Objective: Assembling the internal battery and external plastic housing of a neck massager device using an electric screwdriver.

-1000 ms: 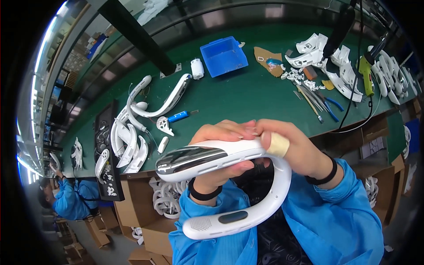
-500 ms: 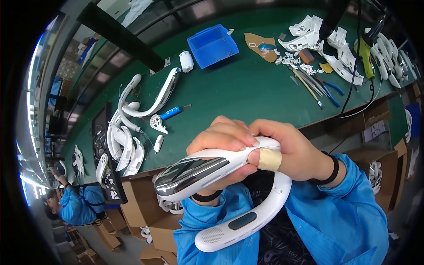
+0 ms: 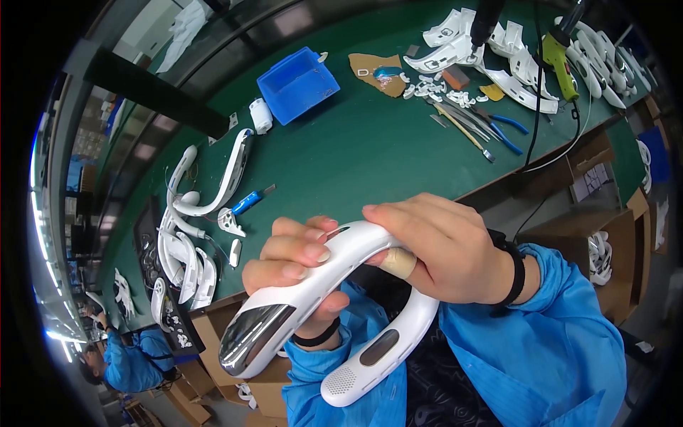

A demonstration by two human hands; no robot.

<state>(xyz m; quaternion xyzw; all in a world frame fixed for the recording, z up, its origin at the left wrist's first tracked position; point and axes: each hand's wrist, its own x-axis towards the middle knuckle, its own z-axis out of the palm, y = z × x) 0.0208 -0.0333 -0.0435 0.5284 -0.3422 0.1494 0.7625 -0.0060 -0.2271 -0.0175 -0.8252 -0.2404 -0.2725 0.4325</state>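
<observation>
A white U-shaped neck fan [image 3: 356,249] with a glossy dark end panel is held in the air in front of my chest. My left hand [image 3: 299,260] is closed round the arm with the dark panel, fingers over its top. My right hand [image 3: 452,249] is closed on the bend, its bandaged thumb underneath and fingertips on the outer shell. The fan's other arm, with a dark oval inset and a dotted grille, hangs down over my blue sleeve. My palms hide part of the bend.
On the green bench [image 3: 313,171] lie a blue bin [image 3: 297,89], a blue-handled tool [image 3: 247,202], pliers [image 3: 509,132] and several white shell parts [image 3: 188,263]. A yellow-green power screwdriver [image 3: 562,64] hangs at far right. Cardboard boxes [image 3: 569,242] stand below; a person [image 3: 135,356] sits at lower left.
The neck fan has turned in my hands, its dark-panelled end now tilting lower. My left fingers have shifted onto that arm, and my right fingers spread over the bend. The whole view has swung somewhat.
</observation>
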